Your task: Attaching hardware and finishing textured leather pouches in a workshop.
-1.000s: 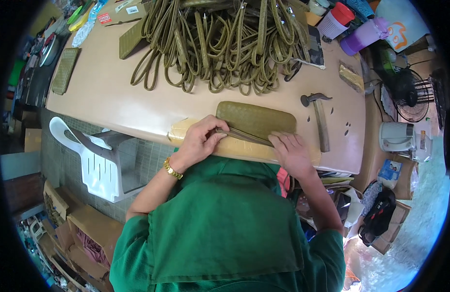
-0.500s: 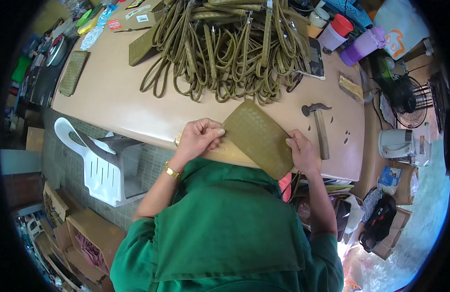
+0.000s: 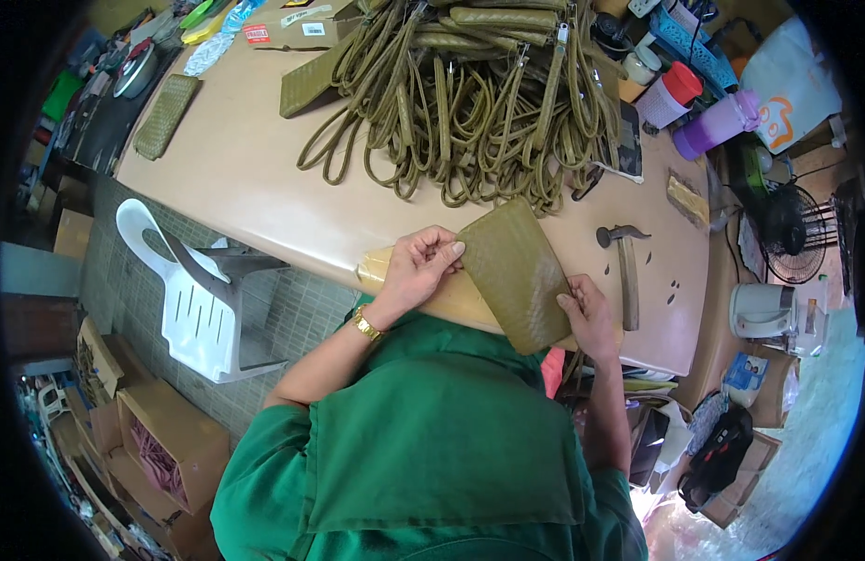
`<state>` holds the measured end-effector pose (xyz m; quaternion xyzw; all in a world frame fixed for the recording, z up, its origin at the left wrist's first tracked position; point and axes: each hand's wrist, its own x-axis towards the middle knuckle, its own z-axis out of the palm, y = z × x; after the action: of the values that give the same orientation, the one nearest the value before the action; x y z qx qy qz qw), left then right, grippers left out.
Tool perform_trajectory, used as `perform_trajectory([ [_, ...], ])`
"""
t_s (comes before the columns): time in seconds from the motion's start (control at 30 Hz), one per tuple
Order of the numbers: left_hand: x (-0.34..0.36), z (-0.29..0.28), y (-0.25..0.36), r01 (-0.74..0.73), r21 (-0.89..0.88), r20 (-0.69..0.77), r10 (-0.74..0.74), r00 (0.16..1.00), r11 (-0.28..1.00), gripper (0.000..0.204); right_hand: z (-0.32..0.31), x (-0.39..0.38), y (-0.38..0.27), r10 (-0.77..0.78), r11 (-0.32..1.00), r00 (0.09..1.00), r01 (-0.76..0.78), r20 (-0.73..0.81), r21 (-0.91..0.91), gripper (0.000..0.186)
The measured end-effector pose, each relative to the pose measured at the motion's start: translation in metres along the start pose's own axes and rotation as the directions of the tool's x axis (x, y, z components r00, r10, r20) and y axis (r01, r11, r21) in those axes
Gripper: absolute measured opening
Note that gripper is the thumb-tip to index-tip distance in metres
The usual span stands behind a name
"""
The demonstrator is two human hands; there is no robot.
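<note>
Between my hands is a flat, rectangular olive woven piece, tilted over the near table edge. My left hand pinches its left edge between thumb and fingers, a gold watch on the wrist. Lower down, my right hand grips its right edge, thumb on top. Just beyond, a large heap of olive woven straps with metal clasps covers the back of the table. A hammer with a wooden handle lies right of my right hand.
The table also bears another olive woven piece at far left, a cardboard box, a purple bottle and a worn block. A white plastic chair stands left. Cardboard boxes sit lower left; a fan is right.
The whole view has shifted a little, moving the table things rightward. The olive woven piece has turned slightly more upright, still held by both hands at its edges.
</note>
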<state>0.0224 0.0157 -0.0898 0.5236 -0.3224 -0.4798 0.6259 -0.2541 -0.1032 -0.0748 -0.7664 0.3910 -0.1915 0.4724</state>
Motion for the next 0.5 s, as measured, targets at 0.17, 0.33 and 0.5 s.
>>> perform_trajectory([
  [0.17,0.004,0.003,0.0,-0.126,-0.178,-0.133,0.103,0.986,0.976,0.039,0.003,-0.007,-0.046,-0.067,0.979,0.97,0.109,-0.234,0.171,0.02],
  [0.33,-0.031,0.037,0.036,-0.266,0.057,0.362,0.228,0.904,0.962,0.076,0.032,-0.013,-0.123,-0.405,0.895,0.89,0.338,-0.21,-0.292,0.029],
  [0.5,-0.038,-0.005,0.055,0.275,-0.113,0.163,-0.255,0.953,0.955,0.055,0.045,0.007,-0.132,-0.468,0.853,0.839,0.511,0.279,-0.108,0.032],
])
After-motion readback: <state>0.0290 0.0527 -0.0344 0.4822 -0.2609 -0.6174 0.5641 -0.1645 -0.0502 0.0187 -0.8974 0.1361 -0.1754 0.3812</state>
